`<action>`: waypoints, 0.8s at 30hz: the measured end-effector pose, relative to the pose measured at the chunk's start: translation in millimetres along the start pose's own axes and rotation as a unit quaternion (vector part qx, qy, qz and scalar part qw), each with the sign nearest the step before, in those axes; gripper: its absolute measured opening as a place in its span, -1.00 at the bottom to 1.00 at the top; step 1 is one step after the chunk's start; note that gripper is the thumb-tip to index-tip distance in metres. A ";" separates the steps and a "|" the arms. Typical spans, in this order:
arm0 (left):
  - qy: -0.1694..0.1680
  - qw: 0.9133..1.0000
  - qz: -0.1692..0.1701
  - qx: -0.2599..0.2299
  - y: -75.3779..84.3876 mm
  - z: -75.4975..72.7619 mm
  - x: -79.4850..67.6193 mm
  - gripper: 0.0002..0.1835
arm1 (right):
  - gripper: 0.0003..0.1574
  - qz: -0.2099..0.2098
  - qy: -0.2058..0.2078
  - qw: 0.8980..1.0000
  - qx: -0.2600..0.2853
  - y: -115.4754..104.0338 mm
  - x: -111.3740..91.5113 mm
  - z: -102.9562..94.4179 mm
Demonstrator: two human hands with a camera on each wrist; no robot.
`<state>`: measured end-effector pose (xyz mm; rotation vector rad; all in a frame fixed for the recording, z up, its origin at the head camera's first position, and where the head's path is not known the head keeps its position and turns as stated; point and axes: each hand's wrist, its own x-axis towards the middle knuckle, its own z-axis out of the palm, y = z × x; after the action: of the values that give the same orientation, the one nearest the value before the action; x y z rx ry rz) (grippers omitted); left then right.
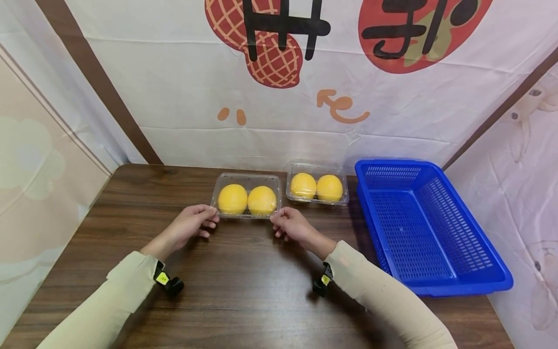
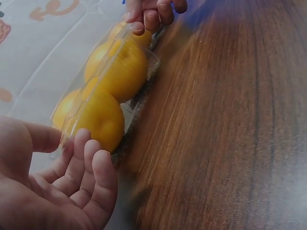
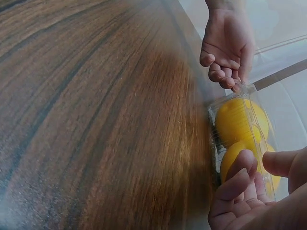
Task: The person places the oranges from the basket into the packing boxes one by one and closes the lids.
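Note:
A clear plastic clamshell box (image 1: 250, 179) with two round yellow-orange fruits (image 1: 233, 198) stands on the table in the head view. My left hand (image 1: 197, 224) pinches its front left corner between thumb and forefinger, the other fingers loosely bent. At the front right corner, my right hand (image 1: 295, 226) pinches the rim the same way. The left wrist view shows the left thumb and fingertips at the edge of the box (image 2: 72, 115), the fruits behind the clear plastic. In the right wrist view both hands are at opposite ends of the box (image 3: 252, 108).
A second clear box (image 1: 320, 167) with two similar fruits sits just to the right, near the back edge. Farther right stands a blue plastic basket (image 1: 388, 259) with slotted walls. The dark wooden table (image 1: 244, 291) meets a printed cloth (image 1: 183, 97) at the back.

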<state>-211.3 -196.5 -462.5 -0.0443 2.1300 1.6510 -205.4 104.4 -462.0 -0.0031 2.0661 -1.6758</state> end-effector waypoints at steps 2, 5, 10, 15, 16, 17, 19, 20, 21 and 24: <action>0.002 1.000 0.001 -0.001 0.9 -0.4 1.7 -0.55 | -0.83 0.004 0.005 1.000 0.000 0.1 1.3 -0.2; 0.006 1.000 0.000 -0.003 1.7 -1.0 4.9 -0.54 | -0.81 0.009 0.008 1.000 -0.001 0.1 2.7 0.1; 0.010 1.000 -0.002 0.006 1.9 -1.6 9.8 -0.49 | -0.69 0.015 0.011 1.000 -0.004 -0.1 5.5 -0.2; 0.021 1.000 -0.008 0.012 4.1 0.1 14.0 -0.44 | -0.57 0.024 0.015 1.000 -0.012 -2.5 8.0 -0.6; 0.025 1.000 -0.009 0.012 4.6 0.6 14.8 -0.43 | -0.57 0.025 0.015 0.999 -0.013 -2.8 8.5 -0.5; 0.028 0.999 -0.012 0.012 4.8 1.1 15.8 -0.42 | -0.57 0.026 0.016 0.999 -0.014 -3.0 8.8 -0.4; 0.032 0.999 -0.013 0.012 5.1 1.9 17.2 -0.42 | -0.58 0.030 0.017 0.999 -0.012 -3.2 9.9 -0.5; 0.033 0.999 -0.014 0.012 5.3 2.3 17.8 -0.43 | -0.59 0.032 0.019 0.999 -0.011 -3.2 10.3 -0.5; 0.035 0.999 -0.014 0.012 5.5 2.7 18.5 -0.43 | -0.60 0.034 0.020 0.999 -0.009 -3.2 10.5 -0.6; 0.037 0.999 -0.014 0.012 6.3 3.8 20.0 -0.45 | -0.60 0.038 0.027 0.999 -0.003 -3.0 11.7 -0.9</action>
<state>-229.8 -186.4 -464.6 -0.1283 2.1924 1.6319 -217.0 101.0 -463.3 0.1170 2.0836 -1.6409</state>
